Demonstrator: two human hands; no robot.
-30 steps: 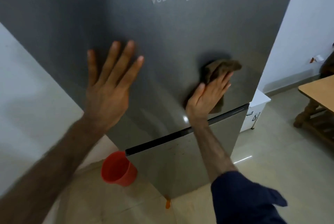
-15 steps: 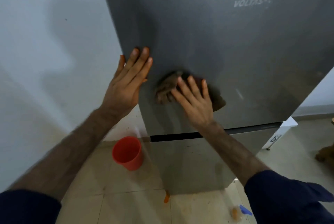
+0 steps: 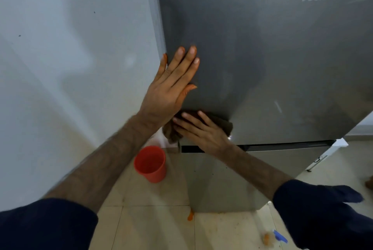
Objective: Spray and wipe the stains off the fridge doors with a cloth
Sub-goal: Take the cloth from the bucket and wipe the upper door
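Observation:
The grey upper fridge door [image 3: 262, 58] fills the top right, and the lower door [image 3: 252, 175] sits under a dark gap. My left hand [image 3: 171, 86] lies flat and open against the upper door's left edge. My right hand [image 3: 201, 130] presses a brown cloth [image 3: 171, 132] onto the door's bottom left corner, just under my left hand. The cloth sticks out past both sides of my fingers. A spray bottle [image 3: 272, 236] with a blue trigger lies on the floor at the bottom right, blurred.
A red cup [image 3: 150, 164] stands on the tiled floor left of the fridge, by the white wall [image 3: 70, 68]. An orange smear [image 3: 190, 215] marks the floor at the fridge's foot. A white unit [image 3: 327, 155] stands to the fridge's right.
My right hand has slid the cloth down and to the left, from mid-door to the bottom left corner. My left hand stays flat on the door. My view has swung to the left.

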